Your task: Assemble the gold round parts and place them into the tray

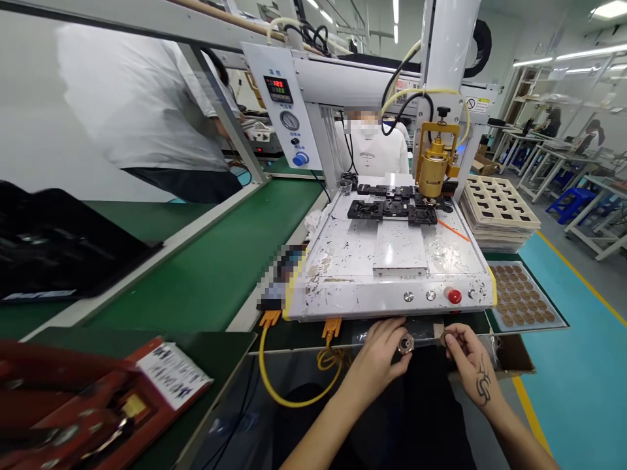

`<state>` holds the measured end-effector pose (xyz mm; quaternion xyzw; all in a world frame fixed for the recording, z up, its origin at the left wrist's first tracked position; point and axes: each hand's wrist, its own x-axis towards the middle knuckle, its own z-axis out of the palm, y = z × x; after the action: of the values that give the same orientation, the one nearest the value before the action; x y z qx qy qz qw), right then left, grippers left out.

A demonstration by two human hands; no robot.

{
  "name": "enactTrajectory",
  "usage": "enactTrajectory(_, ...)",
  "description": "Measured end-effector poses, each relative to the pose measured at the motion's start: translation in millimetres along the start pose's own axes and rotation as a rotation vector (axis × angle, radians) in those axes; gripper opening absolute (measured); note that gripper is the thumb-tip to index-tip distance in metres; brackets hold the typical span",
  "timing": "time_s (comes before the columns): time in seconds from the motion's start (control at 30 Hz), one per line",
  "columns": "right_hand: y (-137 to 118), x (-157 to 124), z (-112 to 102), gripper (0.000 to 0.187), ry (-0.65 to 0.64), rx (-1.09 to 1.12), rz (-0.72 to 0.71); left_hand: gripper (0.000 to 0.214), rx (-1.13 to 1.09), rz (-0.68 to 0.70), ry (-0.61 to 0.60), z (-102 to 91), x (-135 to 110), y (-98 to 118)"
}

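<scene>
My left hand [376, 360] is closed around a small round copper-coloured metal part [405, 344] with a dark centre, just below the front edge of the white bench machine [350, 305]. My right hand [469, 365] pinches a small brown disc [447, 337] between thumb and fingers. Between the two hands, a strip of clear plastic [425, 331] lies along the green table edge. Black fixture plates [396, 207] sit on the machine's bed, under a brass-coloured heating head [433, 171].
A sheet of round brown discs [524, 297] lies right of the machine, below stacked cream trays [502, 202]. Yellow cables [287, 403] loop below the table at left. A red hand press [98, 405] stands near left. Co-workers are beyond the machine and at far left [132, 91].
</scene>
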<state>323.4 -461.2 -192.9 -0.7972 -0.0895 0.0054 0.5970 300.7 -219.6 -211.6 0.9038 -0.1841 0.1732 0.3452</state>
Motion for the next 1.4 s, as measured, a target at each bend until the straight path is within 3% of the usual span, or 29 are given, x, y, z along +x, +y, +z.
enactTrajectory(0.13,-31,0,-4,0.044,-0.121,0.037,0.012,0.035,-0.25,-0.159,0.062,-10.0,-12,16)
enactTrajectory(0.23,-45,1,4,0.041,-0.175,0.116,0.018,0.033,-0.754,-0.466,0.011,-18.5,-20,32)
enactTrajectory(0.33,-48,2,16,0.044,-0.212,0.305,0.147,0.047,-1.211,-0.733,0.027,-27.6,-26,46)
enactTrajectory(0.47,-48,3,26,0.044,-0.265,0.431,0.239,0.057,-1.371,-0.87,0.117,-42.6,-31,59)
enactTrajectory(0.63,-48,1,27,0.042,-0.324,0.432,0.255,0.056,-1.436,-0.929,0.171,-57.3,-37,73)
enactTrajectory(0.97,-54,-14,27,0.035,-0.537,0.594,0.406,0.054,-1.432,-0.841,0.236,-61.7,-48,83)
enactTrajectory(1.2,-72,-13,26,0.042,-0.578,0.327,0.303,0.052,-1.396,-0.809,0.239,-65.4,-53,88)
enactTrajectory(1.4,-86,-15,35,0.031,-0.476,0.141,-0.028,0.051,-1.364,-0.784,0.238,-67.3,-52,94)
